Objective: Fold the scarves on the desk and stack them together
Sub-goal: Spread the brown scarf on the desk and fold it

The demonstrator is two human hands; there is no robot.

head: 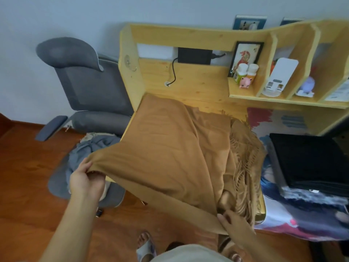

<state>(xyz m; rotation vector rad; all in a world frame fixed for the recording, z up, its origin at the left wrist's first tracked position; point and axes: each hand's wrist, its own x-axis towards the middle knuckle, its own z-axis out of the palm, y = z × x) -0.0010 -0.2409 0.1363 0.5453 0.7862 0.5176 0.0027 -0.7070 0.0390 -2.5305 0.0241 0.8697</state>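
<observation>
At the wooden counter [204, 86], my left hand [83, 178] and right hand [229, 217] both pinch the tan scarf [166, 148], fingers clenched on its edge, beside the folded black scarf [309, 159].

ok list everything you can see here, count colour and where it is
brown scarf: 1, tan with fringe, spread over the desk, near edge lifted
black scarf: 1, folded, on the desk at right
grey-blue scarf: 1, crumpled on the chair seat
desk: 1, light wood, with shelf compartments
desk mat: 1, multicoloured, under the black scarf
chair: 1, grey, left of the desk
framed picture: 1, black frame, on the shelf
bottles: 2, white caps, before the picture
pig figure: 1, pink, by the bottles
black box: 1, at the desk back, cable attached
floor: reddish wood
left hand: grips the brown scarf's left corner
right hand: pinches its near right edge
</observation>
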